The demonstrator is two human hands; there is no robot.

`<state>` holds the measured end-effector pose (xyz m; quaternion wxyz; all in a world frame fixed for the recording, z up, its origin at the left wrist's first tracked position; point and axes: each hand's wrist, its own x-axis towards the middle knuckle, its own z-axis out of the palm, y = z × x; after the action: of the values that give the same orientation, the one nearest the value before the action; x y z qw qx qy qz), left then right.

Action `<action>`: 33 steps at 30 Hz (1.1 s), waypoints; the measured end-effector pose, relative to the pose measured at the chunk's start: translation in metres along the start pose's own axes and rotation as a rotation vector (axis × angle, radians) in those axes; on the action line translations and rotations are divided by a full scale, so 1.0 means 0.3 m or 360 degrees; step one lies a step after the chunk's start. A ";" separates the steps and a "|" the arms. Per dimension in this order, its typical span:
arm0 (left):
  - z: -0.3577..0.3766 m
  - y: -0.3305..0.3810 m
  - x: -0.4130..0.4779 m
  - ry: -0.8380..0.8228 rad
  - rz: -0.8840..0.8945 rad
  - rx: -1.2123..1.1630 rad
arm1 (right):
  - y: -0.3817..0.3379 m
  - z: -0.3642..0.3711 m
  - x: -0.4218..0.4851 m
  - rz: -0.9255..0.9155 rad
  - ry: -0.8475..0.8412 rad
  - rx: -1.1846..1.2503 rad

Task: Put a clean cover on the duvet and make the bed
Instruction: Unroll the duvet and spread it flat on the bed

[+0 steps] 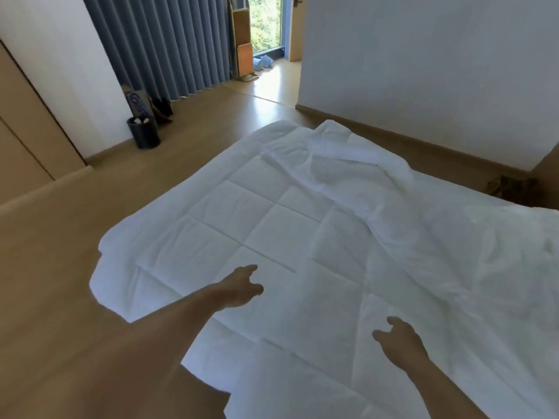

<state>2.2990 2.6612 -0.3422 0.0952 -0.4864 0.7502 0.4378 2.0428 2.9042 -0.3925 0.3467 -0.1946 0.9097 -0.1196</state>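
Left hand [239, 287] and right hand [399, 338], both loosely open and empty, hover over the quilted duvet [272, 225] at lower centre, whose overhanging left edge could slide floorward.

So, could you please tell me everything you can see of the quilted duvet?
The duvet is white, stitched into large square panels, and looks soft and padded, bare where it shows. It lies spread flat and mildly creased, its near left corner rounded above the wooden floor. A rumpled, smoother white cloth lies over its far right side. The left hand and right hand, fingers relaxed, are over its near part; contact cannot be told.
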 end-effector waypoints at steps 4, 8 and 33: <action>-0.347 -0.368 -0.062 0.0174 -0.0120 -0.0151 | -0.432 0.211 -0.050 -0.0188 -0.0114 -0.0121; -0.707 -0.710 -0.158 0.0459 -0.0225 -0.0232 | -0.896 0.450 -0.159 -0.0389 -0.0206 -0.0167; -1.739 -1.218 0.656 0.0165 -0.0437 -0.0241 | -2.367 1.268 0.124 -0.0484 -0.0479 -0.0036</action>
<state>2.6436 2.0903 -0.3479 0.0782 -0.6121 0.6454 0.4502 2.4676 2.2204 -0.4420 0.4543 -0.3493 0.8091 -0.1301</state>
